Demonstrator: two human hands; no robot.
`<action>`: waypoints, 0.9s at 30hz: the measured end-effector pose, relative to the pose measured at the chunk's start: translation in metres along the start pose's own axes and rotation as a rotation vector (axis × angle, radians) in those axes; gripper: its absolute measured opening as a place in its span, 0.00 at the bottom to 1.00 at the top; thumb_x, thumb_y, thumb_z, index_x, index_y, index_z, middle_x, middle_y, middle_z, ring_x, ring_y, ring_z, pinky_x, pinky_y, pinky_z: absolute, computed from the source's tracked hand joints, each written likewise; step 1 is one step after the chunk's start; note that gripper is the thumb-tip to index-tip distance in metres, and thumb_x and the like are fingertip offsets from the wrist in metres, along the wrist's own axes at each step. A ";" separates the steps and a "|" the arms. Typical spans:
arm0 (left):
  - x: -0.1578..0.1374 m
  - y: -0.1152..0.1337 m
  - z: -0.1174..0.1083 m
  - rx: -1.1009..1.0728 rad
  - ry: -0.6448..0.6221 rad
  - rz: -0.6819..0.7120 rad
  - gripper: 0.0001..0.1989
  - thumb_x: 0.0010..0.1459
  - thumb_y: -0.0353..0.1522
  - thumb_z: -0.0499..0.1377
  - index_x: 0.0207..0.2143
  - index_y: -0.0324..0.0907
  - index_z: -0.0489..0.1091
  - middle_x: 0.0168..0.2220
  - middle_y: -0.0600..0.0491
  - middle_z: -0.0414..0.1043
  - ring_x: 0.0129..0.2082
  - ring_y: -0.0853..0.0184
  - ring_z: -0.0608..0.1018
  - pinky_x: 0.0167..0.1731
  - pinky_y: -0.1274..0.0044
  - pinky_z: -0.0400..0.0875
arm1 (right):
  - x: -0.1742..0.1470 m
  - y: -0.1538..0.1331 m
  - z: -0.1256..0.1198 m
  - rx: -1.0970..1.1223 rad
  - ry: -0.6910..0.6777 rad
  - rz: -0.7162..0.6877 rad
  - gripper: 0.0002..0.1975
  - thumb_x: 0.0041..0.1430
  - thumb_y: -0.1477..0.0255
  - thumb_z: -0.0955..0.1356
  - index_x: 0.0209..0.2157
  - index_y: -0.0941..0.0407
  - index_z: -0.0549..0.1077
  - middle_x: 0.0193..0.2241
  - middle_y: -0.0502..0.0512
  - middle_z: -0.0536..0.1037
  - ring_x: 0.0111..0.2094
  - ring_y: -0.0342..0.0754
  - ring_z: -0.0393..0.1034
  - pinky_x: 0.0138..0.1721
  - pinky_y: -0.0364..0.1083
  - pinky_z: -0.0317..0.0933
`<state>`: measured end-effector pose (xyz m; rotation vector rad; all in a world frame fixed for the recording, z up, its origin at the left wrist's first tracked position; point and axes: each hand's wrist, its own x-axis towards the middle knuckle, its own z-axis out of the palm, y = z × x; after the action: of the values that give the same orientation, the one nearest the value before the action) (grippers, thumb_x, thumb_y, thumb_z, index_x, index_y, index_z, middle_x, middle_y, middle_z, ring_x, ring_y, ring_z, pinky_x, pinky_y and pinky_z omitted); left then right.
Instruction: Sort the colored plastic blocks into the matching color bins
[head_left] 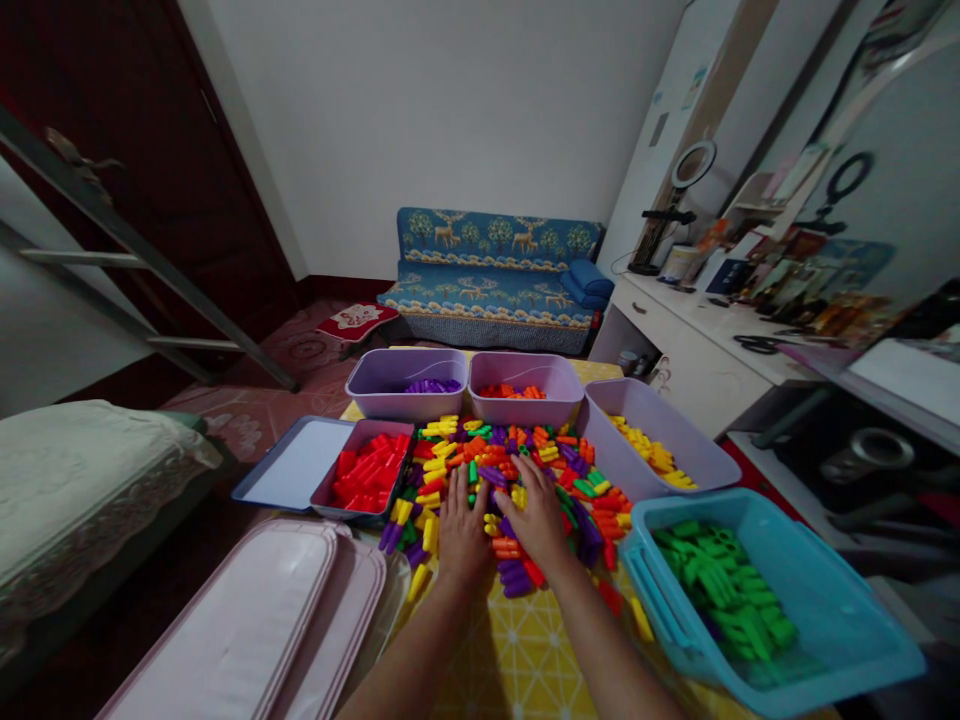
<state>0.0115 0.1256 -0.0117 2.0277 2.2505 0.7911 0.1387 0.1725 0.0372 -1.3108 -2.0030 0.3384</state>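
My left hand [462, 528] rests on a loose pile of small plastic building pieces, fingers stretched forward and apart. Beside it, my right hand [535, 512] lies on the same pile with its fingers spread, and its thumb points toward the left hand. Between the hands are orange pieces [506, 546], purple pieces [514, 578] and a few yellow ones. The pieces look tube-shaped, several joined side by side; their exact kind is unclear. Neither hand visibly grips a piece, though pieces under the palms are hidden.
Around the pile stand a red-filled box [320, 492], a purple-filled bin [405, 405], an orange-filled bin [525, 408], a yellow-filled bin [637, 470] and a turquoise, green-filled bin [840, 620]. Pale lids [247, 610] lie at left. A yellow patterned cloth [510, 660] covers the table.
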 end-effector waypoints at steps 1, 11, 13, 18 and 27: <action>0.000 0.000 0.000 0.006 0.009 0.007 0.36 0.51 0.25 0.59 0.64 0.45 0.59 0.71 0.43 0.40 0.70 0.52 0.47 0.62 0.59 0.56 | -0.012 -0.003 -0.005 -0.040 -0.017 -0.047 0.31 0.56 0.62 0.68 0.61 0.51 0.63 0.62 0.59 0.63 0.63 0.58 0.55 0.61 0.60 0.53; 0.000 0.001 0.000 -0.001 0.071 0.022 0.34 0.54 0.33 0.61 0.64 0.44 0.59 0.70 0.42 0.43 0.69 0.52 0.48 0.62 0.60 0.55 | -0.053 0.022 -0.003 -0.380 -0.037 -0.157 0.28 0.54 0.70 0.70 0.57 0.44 0.68 0.67 0.57 0.53 0.68 0.64 0.43 0.61 0.70 0.43; 0.000 0.001 0.002 -0.008 0.092 0.030 0.32 0.55 0.34 0.61 0.63 0.44 0.60 0.70 0.43 0.43 0.69 0.51 0.49 0.62 0.59 0.56 | -0.029 0.030 -0.003 -0.407 -0.010 -0.076 0.25 0.55 0.72 0.68 0.56 0.47 0.69 0.66 0.60 0.56 0.67 0.62 0.45 0.61 0.69 0.43; 0.000 0.002 0.004 0.012 0.099 0.015 0.31 0.54 0.30 0.59 0.62 0.44 0.61 0.71 0.44 0.41 0.70 0.53 0.48 0.63 0.60 0.55 | 0.010 0.038 0.002 -0.393 0.046 0.065 0.21 0.57 0.73 0.66 0.53 0.55 0.71 0.63 0.63 0.61 0.66 0.63 0.46 0.60 0.68 0.48; 0.000 0.002 0.003 0.019 0.111 0.032 0.28 0.58 0.32 0.58 0.61 0.43 0.61 0.71 0.43 0.41 0.69 0.52 0.50 0.62 0.60 0.56 | -0.015 0.029 0.012 -0.023 0.251 -0.042 0.18 0.64 0.72 0.58 0.52 0.57 0.69 0.53 0.61 0.72 0.56 0.51 0.62 0.58 0.56 0.57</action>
<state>0.0141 0.1270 -0.0135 2.0829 2.2961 0.9105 0.1540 0.1745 0.0066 -1.2563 -1.8249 0.1243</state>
